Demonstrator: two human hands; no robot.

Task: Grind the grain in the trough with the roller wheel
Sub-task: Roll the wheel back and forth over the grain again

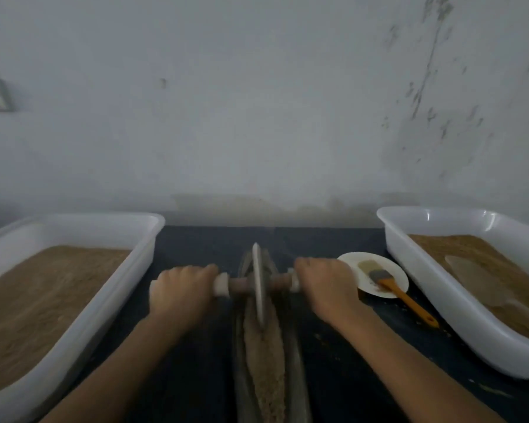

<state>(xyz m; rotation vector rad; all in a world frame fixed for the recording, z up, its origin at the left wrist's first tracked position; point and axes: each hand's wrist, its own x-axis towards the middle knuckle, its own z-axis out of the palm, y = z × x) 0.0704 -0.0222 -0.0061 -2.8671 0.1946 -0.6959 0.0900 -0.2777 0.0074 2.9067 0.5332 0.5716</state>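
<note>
A narrow dark trough runs away from me down the middle of the dark table, with a strip of brown grain lying in it. The grey roller wheel stands on edge in the far part of the trough, on a wooden axle with pale end grips. My left hand grips the left end of the axle. My right hand grips the right end. Both hands have their fingers curled over the handles, backs up.
A white tub of brown grain sits at the left. Another white tub with brown powder and a flat scraper sits at the right. A white plate holding an orange-handled brush lies beside my right hand. A grey wall stands behind.
</note>
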